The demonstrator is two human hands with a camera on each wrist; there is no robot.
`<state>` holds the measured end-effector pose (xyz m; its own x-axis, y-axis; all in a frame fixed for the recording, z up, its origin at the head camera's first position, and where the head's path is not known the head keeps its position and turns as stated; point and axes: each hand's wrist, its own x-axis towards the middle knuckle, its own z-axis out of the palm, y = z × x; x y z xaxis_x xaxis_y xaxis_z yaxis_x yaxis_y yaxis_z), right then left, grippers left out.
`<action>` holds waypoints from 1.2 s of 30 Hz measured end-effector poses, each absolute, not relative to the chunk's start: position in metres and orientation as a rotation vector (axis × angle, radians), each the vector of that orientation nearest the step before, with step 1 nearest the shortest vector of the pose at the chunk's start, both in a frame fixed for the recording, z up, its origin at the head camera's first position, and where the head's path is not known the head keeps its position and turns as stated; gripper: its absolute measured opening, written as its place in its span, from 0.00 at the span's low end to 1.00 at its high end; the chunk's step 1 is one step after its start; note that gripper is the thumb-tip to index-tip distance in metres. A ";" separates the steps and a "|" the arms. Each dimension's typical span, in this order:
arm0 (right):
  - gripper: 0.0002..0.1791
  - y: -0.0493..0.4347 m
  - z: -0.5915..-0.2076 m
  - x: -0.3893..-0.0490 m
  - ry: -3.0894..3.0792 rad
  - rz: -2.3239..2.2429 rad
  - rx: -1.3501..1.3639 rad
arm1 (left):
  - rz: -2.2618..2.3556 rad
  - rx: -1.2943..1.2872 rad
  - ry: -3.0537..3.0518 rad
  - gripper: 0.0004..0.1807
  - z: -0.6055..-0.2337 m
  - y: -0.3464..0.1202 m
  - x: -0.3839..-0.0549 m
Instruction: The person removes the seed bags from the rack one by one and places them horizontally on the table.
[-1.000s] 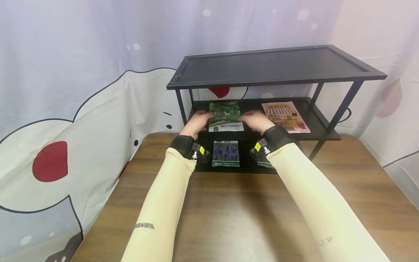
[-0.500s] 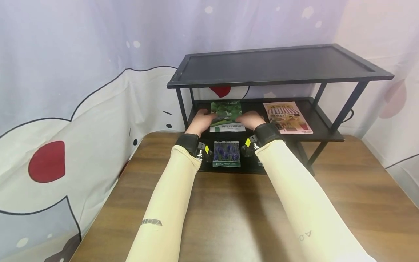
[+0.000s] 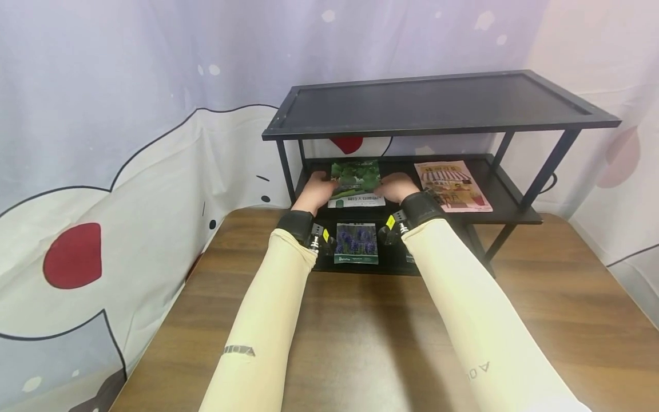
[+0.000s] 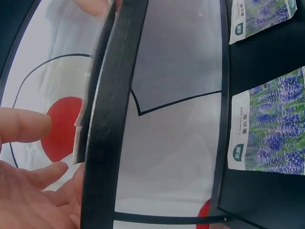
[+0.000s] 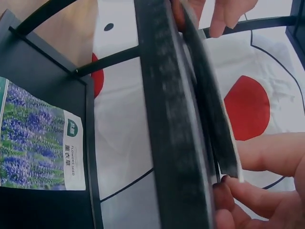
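Note:
A green seed packet [image 3: 355,177] with a leafy picture lies over the middle shelf, between my two hands. At its right edge my right hand [image 3: 397,187] pinches it; the right wrist view shows the thumb [image 5: 271,150] above the raised dark packet [image 5: 212,105] and fingers below. My left hand [image 3: 316,190] is at the packet's left side. Its thumb [image 4: 26,125] is straight and apart from the packet edge in the left wrist view, with the other fingers spread lower, beside the shelf edge. Most of the packet's underside is hidden.
A pink packet [image 3: 453,186] lies right on the middle shelf [image 3: 501,191]. Below, a lavender seed packet [image 3: 356,243] lies on the bottom shelf, another mostly behind my right wrist. The black top shelf [image 3: 432,106] overhangs everything. The rack stands on a wooden table [image 3: 340,337] before a patterned curtain.
My right forearm has swung inward, covering more of the second lower packet. The left hand has shifted slightly right. The green packet has moved slightly up in view over the last half second.

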<state>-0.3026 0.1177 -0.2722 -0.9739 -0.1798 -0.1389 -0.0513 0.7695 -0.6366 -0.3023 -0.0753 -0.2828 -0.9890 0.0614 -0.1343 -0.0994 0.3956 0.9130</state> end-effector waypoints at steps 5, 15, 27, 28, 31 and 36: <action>0.30 0.118 -0.273 -0.305 2.726 -1.055 -0.167 | 1.644 -0.036 2.548 0.30 -0.285 -0.075 -0.305; 0.29 0.116 -0.273 -0.303 2.677 -1.177 -0.035 | 1.392 -0.052 2.796 0.34 -0.292 -0.078 -0.314; 0.26 0.117 -0.275 -0.305 2.672 -1.205 -0.081 | 1.339 -0.054 2.876 0.23 -0.291 -0.081 -0.305; 0.26 0.117 -0.276 -0.306 2.677 -1.214 -0.081 | 1.333 -0.047 2.894 0.18 -0.292 -0.081 -0.305; 0.26 0.118 -0.278 -0.307 2.687 -1.240 -0.100 | 1.333 -0.024 2.938 0.14 -0.293 -0.084 -0.304; 0.27 0.119 -0.279 -0.310 2.683 -1.255 -0.158 | 1.370 -0.018 2.950 0.14 -0.293 -0.087 -0.303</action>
<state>-0.3103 0.1190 -0.2790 -0.9791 -0.1691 -0.1129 -0.0217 0.6391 -0.7688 -0.3028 -0.0866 -0.2929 -0.9938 -0.0567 0.0959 0.0367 0.6461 0.7623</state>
